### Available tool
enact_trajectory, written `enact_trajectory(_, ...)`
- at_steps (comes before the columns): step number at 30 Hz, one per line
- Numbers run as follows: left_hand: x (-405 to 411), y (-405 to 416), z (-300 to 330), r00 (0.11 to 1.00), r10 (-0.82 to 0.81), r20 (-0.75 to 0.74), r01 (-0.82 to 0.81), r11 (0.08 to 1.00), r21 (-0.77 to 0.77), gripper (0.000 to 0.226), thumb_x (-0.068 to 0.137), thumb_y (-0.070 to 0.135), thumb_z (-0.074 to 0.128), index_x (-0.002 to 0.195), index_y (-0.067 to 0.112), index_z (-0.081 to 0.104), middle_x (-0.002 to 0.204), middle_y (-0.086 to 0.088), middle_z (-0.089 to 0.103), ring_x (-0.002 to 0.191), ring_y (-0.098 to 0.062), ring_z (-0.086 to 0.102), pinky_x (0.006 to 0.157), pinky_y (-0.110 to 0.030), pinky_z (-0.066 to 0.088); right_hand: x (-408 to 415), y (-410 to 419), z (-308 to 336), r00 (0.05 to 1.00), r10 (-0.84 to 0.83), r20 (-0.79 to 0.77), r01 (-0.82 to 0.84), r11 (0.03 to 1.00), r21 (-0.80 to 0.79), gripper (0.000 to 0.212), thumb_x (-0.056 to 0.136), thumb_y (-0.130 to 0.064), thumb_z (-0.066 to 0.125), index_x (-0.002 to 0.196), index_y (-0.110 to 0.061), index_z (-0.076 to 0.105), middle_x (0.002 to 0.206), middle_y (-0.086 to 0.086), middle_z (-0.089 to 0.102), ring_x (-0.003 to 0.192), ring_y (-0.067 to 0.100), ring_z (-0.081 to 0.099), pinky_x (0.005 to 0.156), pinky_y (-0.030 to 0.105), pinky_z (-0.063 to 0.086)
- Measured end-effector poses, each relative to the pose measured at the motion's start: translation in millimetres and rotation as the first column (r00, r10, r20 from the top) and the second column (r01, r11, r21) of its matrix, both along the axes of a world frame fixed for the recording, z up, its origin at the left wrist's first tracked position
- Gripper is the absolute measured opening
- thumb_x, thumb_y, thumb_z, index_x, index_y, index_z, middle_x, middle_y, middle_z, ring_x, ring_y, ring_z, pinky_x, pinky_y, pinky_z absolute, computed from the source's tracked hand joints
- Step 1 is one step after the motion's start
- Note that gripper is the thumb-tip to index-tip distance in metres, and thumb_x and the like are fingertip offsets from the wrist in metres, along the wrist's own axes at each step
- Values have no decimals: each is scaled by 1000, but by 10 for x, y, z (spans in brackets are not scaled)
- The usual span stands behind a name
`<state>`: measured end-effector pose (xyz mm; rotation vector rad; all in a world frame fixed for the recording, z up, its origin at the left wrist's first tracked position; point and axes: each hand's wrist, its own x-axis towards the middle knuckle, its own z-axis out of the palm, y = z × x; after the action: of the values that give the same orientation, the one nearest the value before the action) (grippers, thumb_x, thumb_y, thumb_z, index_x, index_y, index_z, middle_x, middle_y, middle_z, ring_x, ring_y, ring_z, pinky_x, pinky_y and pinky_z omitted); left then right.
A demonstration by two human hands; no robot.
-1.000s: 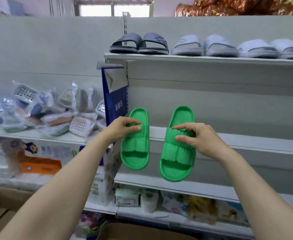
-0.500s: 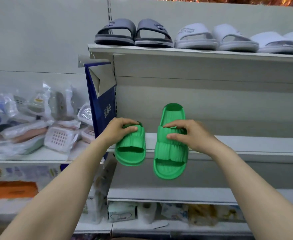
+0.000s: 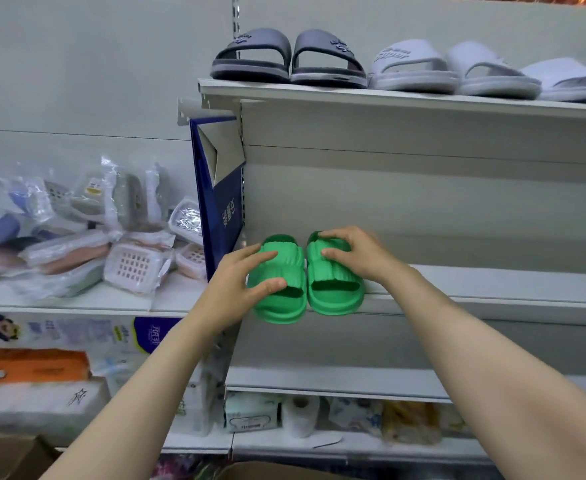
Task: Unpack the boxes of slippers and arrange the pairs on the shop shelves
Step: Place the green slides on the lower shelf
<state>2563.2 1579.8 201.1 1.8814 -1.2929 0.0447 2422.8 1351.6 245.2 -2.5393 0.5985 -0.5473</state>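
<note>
- Grey metal shop shelving fills my view, and the middle shelf (image 3: pixel 492 282) in front of me is where I am working.
- My left hand (image 3: pixel 236 282) grips the left green slipper (image 3: pixel 277 289), fingers curled over its ribbed strap and thumb at the strap's opening.
- My right hand (image 3: pixel 357 254) grips the right green slipper (image 3: pixel 333 285), fingers curled over the top of its strap.
- Both slippers sit side by side, touching or nearly so, with their heels hanging over the shelf's front lip; I cannot tell how much of each sole rests on the shelf.
- Risk: if I let go now, the overhanging heels could tip a slipper off the edge onto the lower shelves, so I judge they need pushing further back first.
- Risk: the left slipper looks lower and further out than the right, so the pair may end up uneven.
- A blue folded box (image 3: pixel 219 188) stands upright just beside my left hand, at the shelf's left end; a careless nudge could knock it over.
- Above, dark grey slippers (image 3: pixel 288 57) and pale grey slippers (image 3: pixel 451 69) line the top shelf (image 3: pixel 388 95), well apart from my hands.
- To the left, bagged goods (image 3: pixel 77 230) lie heaped on a neighbouring shelf.
</note>
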Motion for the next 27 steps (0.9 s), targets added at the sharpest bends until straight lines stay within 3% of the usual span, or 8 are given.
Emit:
enact_trajectory(4,-129,28,-114,999,-24,32,23,999,30,106,58,97,44,143,34,51,158,-3,34,145,-15,24,113,-24,15,-268,183,-185,998,-46,40,48,997,-60,57,90,-44,71,143,-31,54,154,2,44,144,22,36,115,30,26)
enact_trajectory(10,-295,-7,-269,994,-9,105,-5,991,132,129,46,105,33,153,33,34,165,-6,15,151,-21,10,122,-39,14,-607,412,-515,994,-95,-51,95,995,9,101,71,-65,77,156,-33,32,167,5,18,153,19,18,123,34,20)
enact_trajectory(14,-301,-77,-312,991,61,119,-73,992,100,116,55,87,60,153,28,36,164,-12,17,151,-28,14,123,-46,20,-508,413,-608,994,-108,-36,108,994,-2,111,68,-68,79,158,-34,25,166,1,18,152,18,20,122,37,24)
enact_trajectory(19,-126,-184,-328,987,135,84,-142,986,83,99,71,60,75,154,27,35,165,-11,15,151,-27,9,121,-42,16,-271,418,-554,992,-91,-86,89,996,-28,109,73,-66,76,160,-34,18,169,2,10,153,21,21,120,35,25)
enact_trajectory(27,211,-309,-346,982,172,77,-178,980,85,93,76,51,77,154,24,35,165,-13,15,152,-31,9,122,-43,15,88,445,-577,985,-144,-96,134,985,-105,113,73,-71,72,160,-31,13,169,0,7,152,24,23,117,39,31)
